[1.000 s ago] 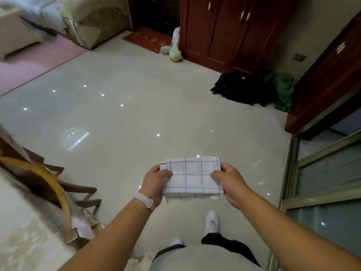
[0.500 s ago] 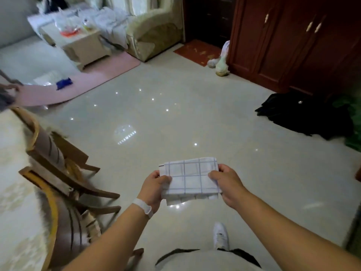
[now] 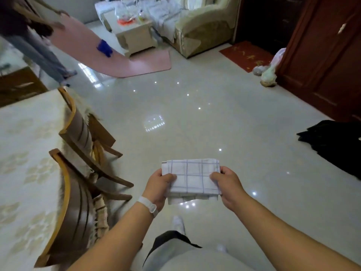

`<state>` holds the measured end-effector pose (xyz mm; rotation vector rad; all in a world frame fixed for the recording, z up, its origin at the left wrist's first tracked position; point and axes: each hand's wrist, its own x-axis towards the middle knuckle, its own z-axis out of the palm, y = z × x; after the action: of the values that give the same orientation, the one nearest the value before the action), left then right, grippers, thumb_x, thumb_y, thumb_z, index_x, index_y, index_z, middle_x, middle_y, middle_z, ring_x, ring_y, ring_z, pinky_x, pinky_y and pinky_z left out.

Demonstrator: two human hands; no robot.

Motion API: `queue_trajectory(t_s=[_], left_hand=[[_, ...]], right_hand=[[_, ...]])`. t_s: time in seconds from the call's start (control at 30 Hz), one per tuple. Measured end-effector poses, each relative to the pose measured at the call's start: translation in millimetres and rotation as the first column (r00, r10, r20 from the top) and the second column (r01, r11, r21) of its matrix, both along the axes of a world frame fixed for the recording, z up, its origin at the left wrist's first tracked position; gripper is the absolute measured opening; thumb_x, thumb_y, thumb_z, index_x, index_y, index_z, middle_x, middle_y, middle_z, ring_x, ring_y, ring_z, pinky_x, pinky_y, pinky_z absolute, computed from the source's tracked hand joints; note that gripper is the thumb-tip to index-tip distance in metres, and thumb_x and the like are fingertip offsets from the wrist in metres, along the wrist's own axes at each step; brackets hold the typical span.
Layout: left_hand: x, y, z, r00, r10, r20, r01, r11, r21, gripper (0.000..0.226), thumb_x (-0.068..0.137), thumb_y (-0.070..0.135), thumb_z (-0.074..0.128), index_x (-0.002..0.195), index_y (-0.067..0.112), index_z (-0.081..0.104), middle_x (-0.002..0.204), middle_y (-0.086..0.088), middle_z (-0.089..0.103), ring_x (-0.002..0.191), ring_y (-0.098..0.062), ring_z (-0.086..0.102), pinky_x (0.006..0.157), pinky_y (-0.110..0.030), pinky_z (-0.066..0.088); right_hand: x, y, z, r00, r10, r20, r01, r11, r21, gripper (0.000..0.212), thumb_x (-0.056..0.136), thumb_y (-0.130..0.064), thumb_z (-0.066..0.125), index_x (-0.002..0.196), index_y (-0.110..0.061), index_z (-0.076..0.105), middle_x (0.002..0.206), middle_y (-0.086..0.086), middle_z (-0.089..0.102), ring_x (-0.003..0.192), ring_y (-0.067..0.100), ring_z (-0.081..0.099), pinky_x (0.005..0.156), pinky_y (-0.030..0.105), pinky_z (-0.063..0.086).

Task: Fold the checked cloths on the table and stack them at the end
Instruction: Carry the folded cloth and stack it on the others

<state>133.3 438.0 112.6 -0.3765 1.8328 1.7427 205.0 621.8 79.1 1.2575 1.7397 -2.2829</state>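
Observation:
A white checked cloth [image 3: 192, 178] with thin blue lines is folded into a small rectangle and held in the air over the tiled floor, in front of my body. My left hand [image 3: 159, 187] pinches its left edge, thumb on top. My right hand [image 3: 226, 183] pinches its right edge the same way. The table [image 3: 25, 159], covered in a pale patterned cloth, lies at the left edge of the view, apart from the held cloth. No other checked cloths show on the visible part of the table.
Two wooden chairs [image 3: 78, 153] stand against the table's right side. Another person [image 3: 29, 40] stands at the far left. A pink mat [image 3: 109, 57], a low coffee table [image 3: 132, 34] and a sofa [image 3: 203, 26] are farther off. Dark clothing [image 3: 332, 141] lies on the floor at right, by a red-brown cabinet [image 3: 322, 61].
The view has swung to the left: the table, chairs and the other person have come into sight, and the window at right has gone. Both hands keep the same grip on the folded cloth.

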Motion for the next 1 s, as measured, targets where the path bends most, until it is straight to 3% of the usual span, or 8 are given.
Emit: queue_trajectory(t_s=[0.37,0.57,0.8,0.93,1.0], left_hand=[[-143,-11,-39,0.991,0.081,0.11,-0.085,0.996,0.031,0.022,0.087,0.0,0.053,0.107,0.005,0.063,0.106,-0.021,0.068,0.099,-0.039,0.065,0.086,-0.052,0.054],[-258,-25,-41,0.991,0.087,0.107,-0.096,0.991,0.091,0.025,0.085,-0.002,0.056,0.108,0.0,0.062,0.106,-0.024,0.068,0.088,-0.035,0.066,0.069,-0.041,0.056],[-353,-56,-31,0.991,0.109,0.074,-0.117,0.987,0.115,0.024,0.084,0.0,0.058,0.108,0.001,0.062,0.103,-0.023,0.069,0.091,-0.038,0.067,0.074,-0.045,0.057],[-383,-69,-36,0.986,0.159,0.057,-0.164,0.982,0.099,0.04,0.069,0.012,0.066,0.108,0.002,0.062,0.104,-0.022,0.069,0.093,-0.038,0.067,0.081,-0.049,0.055],[-398,-71,-42,0.981,0.18,0.067,-0.186,0.978,0.093,0.034,0.074,0.008,0.065,0.107,0.001,0.062,0.104,-0.023,0.069,0.094,-0.038,0.066,0.082,-0.05,0.055]], right_hand=[[-147,-2,-6,0.992,0.096,0.077,-0.102,0.992,0.075,0.016,0.086,-0.001,0.053,0.094,-0.01,0.064,0.092,0.01,0.066,0.078,0.024,0.061,0.061,0.031,0.05],[-255,-15,0,0.987,0.112,0.119,-0.133,0.974,0.186,0.014,0.082,0.0,0.054,0.089,-0.007,0.063,0.087,0.013,0.064,0.075,0.025,0.059,0.063,0.034,0.048],[-355,-40,14,0.976,0.189,0.106,-0.209,0.951,0.229,0.016,0.081,0.002,0.051,0.091,-0.004,0.063,0.081,0.01,0.062,0.068,0.022,0.055,0.046,0.023,0.04],[-398,-46,19,0.966,0.24,0.091,-0.255,0.942,0.217,0.019,0.083,0.003,0.051,0.093,-0.008,0.064,0.087,0.009,0.066,0.073,0.021,0.06,0.05,0.024,0.044],[-418,-46,19,0.96,0.263,0.097,-0.278,0.938,0.208,0.019,0.084,0.002,0.052,0.094,-0.009,0.063,0.09,0.009,0.067,0.076,0.021,0.061,0.053,0.026,0.047]])
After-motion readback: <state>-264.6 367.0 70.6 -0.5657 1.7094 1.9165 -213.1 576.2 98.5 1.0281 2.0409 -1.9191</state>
